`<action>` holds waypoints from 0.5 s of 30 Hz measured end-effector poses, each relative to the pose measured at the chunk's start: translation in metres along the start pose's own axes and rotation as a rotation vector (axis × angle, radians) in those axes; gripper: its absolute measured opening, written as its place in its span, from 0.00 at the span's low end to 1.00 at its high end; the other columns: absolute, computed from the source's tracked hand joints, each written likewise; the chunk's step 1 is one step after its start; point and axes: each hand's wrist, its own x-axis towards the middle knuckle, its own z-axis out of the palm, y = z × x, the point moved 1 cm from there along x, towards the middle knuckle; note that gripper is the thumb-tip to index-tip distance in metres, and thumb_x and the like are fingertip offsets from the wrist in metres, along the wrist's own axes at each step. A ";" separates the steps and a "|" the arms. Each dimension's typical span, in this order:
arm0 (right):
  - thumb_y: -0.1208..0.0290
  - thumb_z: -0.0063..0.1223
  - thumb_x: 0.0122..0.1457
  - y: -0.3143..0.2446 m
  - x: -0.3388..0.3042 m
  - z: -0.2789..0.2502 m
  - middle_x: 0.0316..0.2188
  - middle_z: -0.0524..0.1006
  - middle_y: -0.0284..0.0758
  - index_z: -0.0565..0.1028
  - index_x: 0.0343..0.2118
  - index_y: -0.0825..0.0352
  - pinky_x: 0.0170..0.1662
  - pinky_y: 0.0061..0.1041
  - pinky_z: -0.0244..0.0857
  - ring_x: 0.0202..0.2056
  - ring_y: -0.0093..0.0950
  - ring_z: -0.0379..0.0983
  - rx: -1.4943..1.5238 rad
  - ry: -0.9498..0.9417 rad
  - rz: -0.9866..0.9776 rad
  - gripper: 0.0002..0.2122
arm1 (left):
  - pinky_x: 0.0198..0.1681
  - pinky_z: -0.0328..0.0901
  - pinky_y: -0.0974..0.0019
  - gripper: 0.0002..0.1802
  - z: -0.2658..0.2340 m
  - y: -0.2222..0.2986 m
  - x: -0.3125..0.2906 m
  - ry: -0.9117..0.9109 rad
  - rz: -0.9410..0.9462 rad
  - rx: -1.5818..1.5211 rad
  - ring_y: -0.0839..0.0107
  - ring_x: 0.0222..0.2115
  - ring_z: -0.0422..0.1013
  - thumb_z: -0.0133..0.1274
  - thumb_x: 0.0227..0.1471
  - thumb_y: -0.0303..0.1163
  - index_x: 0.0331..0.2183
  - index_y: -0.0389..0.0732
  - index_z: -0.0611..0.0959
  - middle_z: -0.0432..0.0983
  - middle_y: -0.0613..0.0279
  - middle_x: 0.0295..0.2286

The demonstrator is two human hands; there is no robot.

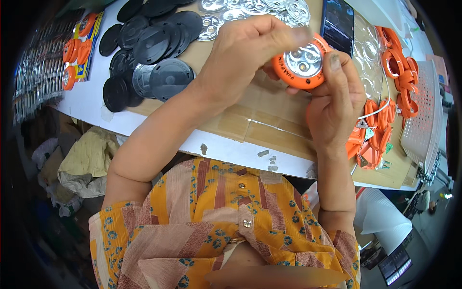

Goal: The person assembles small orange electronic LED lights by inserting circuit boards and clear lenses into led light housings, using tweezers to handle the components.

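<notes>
Over the table I hold a round orange light [304,61] with a silver reflector of several round cups under its face. My right hand [339,94] grips its right edge, thumb on the rim and fingers curled behind. At its left side is my left hand [245,55], its fingers partly hidden behind the light. The left thumb, smeared by motion, lies across the top edge. Black round discs [159,43] are piled left of my hands. Beyond them, silver reflector pieces [255,6] lie in a heap at the far edge of view.
Orange rings [402,72] and orange housings [373,139] with a white wire lie at the right, beside a white perforated basket [423,111]. Clear lens pieces [368,62] and a phone [338,24] are nearer. Rows of metal tools [41,67] and packaged orange lights [79,50] stand at the left.
</notes>
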 end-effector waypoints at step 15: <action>0.65 0.55 0.68 0.000 0.001 -0.004 0.32 0.81 0.33 0.76 0.43 0.73 0.39 0.18 0.72 0.33 0.17 0.76 -0.085 -0.065 -0.088 0.13 | 0.39 0.75 0.72 0.17 0.003 -0.002 -0.007 -0.004 0.175 0.180 0.77 0.34 0.78 0.65 0.52 0.27 0.43 0.32 0.81 0.82 0.59 0.35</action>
